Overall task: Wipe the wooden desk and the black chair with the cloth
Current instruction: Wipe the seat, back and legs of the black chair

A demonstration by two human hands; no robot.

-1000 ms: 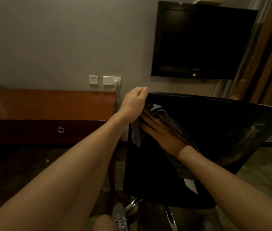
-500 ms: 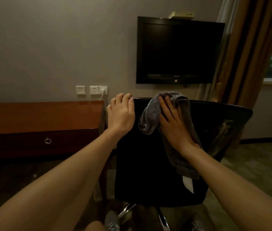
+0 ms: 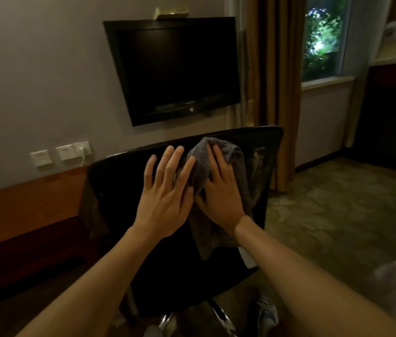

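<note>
The black chair [image 3: 119, 181] stands in front of me with its backrest facing me. A grey cloth [image 3: 216, 237] hangs over the top of the backrest and down its rear side. My right hand [image 3: 221, 190] lies flat on the cloth with straight fingers, pressing it against the backrest. My left hand [image 3: 165, 190] lies beside it with spread, straight fingers on the backrest, its fingertips reaching the cloth's left edge. The wooden desk [image 3: 22, 205] runs along the wall at the left, partly hidden behind the chair.
A black TV [image 3: 177, 69] hangs on the wall above the chair. Wall sockets [image 3: 63, 153] sit above the desk. Brown curtains [image 3: 274, 69] and a window [image 3: 325, 40] are at the right. Carpeted floor [image 3: 337, 215] spreads right of the chair. My shoe [image 3: 267, 314] is near the chair's chrome base.
My left hand let go of the chair's top edge and now lies flat on the backrest next to the cloth. The view swung right, and the chair turned.
</note>
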